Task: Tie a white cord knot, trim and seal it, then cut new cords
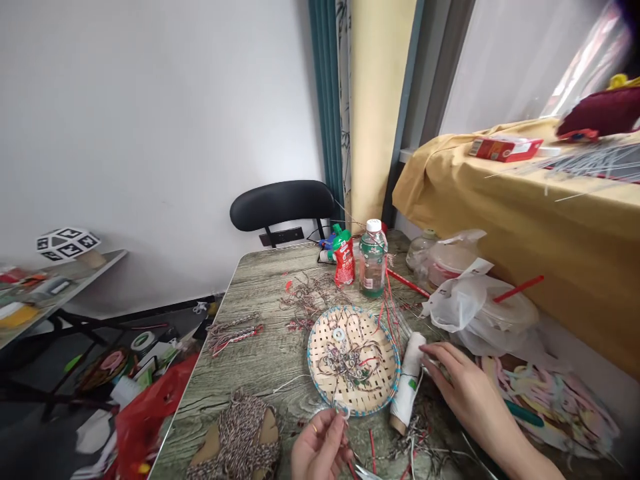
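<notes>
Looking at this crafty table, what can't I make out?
All in the head view:
Left hand: its fingers hide part of the white cord pinched there.
Woven basket: tangled pieces inside are too small to count.
Plastic bag: cloudy folds obscure its contents.
Yarn bundle: cut off by the bottom edge.
Maroon item: cut off by the right edge.

No text is legible: print on the far red pouch (pixel 345 261), bottle (pixel 373 265) and right-hand red box (pixel 506 149) is too small.
</notes>
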Motion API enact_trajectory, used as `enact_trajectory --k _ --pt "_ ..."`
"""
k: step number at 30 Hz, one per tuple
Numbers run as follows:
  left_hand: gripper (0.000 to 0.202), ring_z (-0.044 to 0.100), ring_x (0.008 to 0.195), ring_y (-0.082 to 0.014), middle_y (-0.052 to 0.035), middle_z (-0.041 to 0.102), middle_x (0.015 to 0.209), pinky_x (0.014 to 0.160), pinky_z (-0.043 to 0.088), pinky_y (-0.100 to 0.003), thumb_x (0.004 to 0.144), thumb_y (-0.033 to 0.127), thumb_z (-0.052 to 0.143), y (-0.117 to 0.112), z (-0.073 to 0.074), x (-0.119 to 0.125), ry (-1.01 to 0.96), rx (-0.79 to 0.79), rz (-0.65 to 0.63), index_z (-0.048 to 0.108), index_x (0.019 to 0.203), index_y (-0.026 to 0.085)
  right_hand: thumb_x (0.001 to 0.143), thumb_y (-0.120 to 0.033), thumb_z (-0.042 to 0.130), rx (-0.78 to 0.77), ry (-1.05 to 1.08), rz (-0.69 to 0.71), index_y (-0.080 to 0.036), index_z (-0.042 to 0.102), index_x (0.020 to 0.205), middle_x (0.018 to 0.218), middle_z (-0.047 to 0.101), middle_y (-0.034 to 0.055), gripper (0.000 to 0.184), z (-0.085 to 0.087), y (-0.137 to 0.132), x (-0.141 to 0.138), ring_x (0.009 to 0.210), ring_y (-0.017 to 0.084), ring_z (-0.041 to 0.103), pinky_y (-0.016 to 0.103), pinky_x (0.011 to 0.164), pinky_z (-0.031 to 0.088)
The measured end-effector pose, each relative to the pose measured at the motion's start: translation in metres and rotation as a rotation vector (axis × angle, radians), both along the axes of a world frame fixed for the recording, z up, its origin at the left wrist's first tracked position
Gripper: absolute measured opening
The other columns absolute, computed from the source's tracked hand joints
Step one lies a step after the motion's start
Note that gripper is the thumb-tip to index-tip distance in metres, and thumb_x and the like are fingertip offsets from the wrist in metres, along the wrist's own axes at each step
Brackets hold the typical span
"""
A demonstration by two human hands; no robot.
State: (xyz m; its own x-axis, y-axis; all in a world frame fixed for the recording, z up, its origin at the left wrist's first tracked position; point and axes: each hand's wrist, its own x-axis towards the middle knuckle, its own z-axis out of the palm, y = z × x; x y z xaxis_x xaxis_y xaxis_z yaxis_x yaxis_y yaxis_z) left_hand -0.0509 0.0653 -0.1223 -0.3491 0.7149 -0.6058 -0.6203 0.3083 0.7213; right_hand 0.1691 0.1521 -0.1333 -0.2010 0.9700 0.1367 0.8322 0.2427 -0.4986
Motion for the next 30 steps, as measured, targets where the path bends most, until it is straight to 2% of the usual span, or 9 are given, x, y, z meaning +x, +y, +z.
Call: enact_trajectory --k 3,5,8,11,15,18,20,24,30 --pt "0.04 0.049 0.042 -0.0067 0.0014 0.057 0.045 0.043 0.044 -0.017 0.032 0.038 0.087 0.003 0.003 0.003 0.008 0.023 0.055 0.067 0.055 0.012 0.091 -0.04 0.037 -0.072 0.146 0.181 -0.023 0.059 0.097 0.1 0.063 0.005 0.028 0.016 -0.016 -0.032 0.094 0.017 0.06 0.026 0.082 0.046" --pt "0.04 0.05 0.044 -0.0065 0.0009 0.058 0.046 0.045 0.044 -0.016 0.032 0.04 0.086 0.005 0.005 0.008 0.021 0.046 0.083 0.068 0.055 0.012 0.09 -0.039 0.04 -0.235 0.347 0.286 -0.024 0.06 0.095 0.097 0.064 0.0038 0.026 0.026 -0.027 -0.054 0.092 0.015 0.06 0.024 0.082 0.046" --pt "0.04 0.052 0.047 -0.0074 -0.0011 0.061 0.051 0.047 0.044 -0.016 0.036 0.043 0.085 0.008 0.007 0.016 0.05 0.095 0.071 0.069 0.056 0.012 0.089 -0.04 0.043 -0.473 0.62 0.326 -0.021 0.061 0.095 0.088 0.064 0.0039 0.027 0.034 -0.037 -0.082 0.079 0.016 0.061 0.024 0.07 0.049" --pt "0.04 0.051 0.047 -0.0076 -0.0021 0.062 0.052 0.045 0.042 -0.016 0.039 0.044 0.084 0.008 0.007 0.022 0.057 0.128 0.01 0.067 0.055 0.012 0.086 -0.041 0.047 -0.492 0.712 0.322 -0.017 0.062 0.079 0.075 0.061 0.0032 0.029 0.035 -0.038 -0.091 0.071 0.016 0.06 0.024 0.064 0.049" --pt "0.043 0.044 0.041 -0.0056 0.0019 0.054 0.044 0.041 0.039 -0.017 0.035 0.045 0.084 0.009 0.008 0.023 -0.01 0.081 -0.075 0.062 0.051 0.012 0.086 -0.035 0.049 -0.369 0.549 0.384 -0.02 0.063 0.082 0.081 0.064 0.0028 0.021 0.029 -0.029 -0.064 0.078 0.016 0.062 0.024 0.071 0.049" --pt "0.045 0.042 0.044 -0.0063 0.0036 0.051 0.046 0.041 0.039 -0.017 0.034 0.046 0.084 0.011 0.009 0.019 0.003 0.076 -0.07 0.061 0.054 0.013 0.084 -0.026 0.05 -0.078 0.222 0.404 -0.025 0.061 0.098 0.099 0.064 0.0041 0.017 0.016 -0.019 -0.03 0.093 0.019 0.06 0.028 0.078 0.049" --pt "0.046 0.042 0.046 -0.0067 0.0041 0.05 0.048 0.042 0.04 -0.017 0.034 0.047 0.084 0.011 0.009 0.016 0.032 0.08 -0.049 0.061 0.056 0.013 0.081 -0.016 0.045 0.057 -0.007 0.462 -0.027 0.058 0.105 0.106 0.062 0.0035 0.029 0.004 -0.012 -0.016 0.097 0.021 0.058 0.033 0.078 0.05" --pt "0.047 0.042 0.045 -0.0065 0.004 0.05 0.047 0.042 0.041 -0.017 0.034 0.047 0.084 0.009 0.005 0.013 0.003 0.059 -0.059 0.06 0.058 0.013 0.07 -0.002 0.039 0.205 -0.239 0.574 -0.027 0.056 0.109 0.107 0.062 0.0042 0.049 -0.016 -0.005 -0.014 0.101 0.024 0.056 0.043 0.081 0.049" --pt "0.042 0.045 0.044 -0.0074 0.004 0.052 0.047 0.042 0.041 -0.018 0.04 0.041 0.084 0.0 0.003 0.007 -0.061 0.056 -0.03 0.059 0.06 0.015 0.077 -0.008 0.043 0.391 -0.396 0.634 -0.025 0.054 0.115 0.12 0.056 0.0104 0.043 -0.023 -0.001 -0.01 0.109 0.029 0.052 0.045 0.081 0.049"
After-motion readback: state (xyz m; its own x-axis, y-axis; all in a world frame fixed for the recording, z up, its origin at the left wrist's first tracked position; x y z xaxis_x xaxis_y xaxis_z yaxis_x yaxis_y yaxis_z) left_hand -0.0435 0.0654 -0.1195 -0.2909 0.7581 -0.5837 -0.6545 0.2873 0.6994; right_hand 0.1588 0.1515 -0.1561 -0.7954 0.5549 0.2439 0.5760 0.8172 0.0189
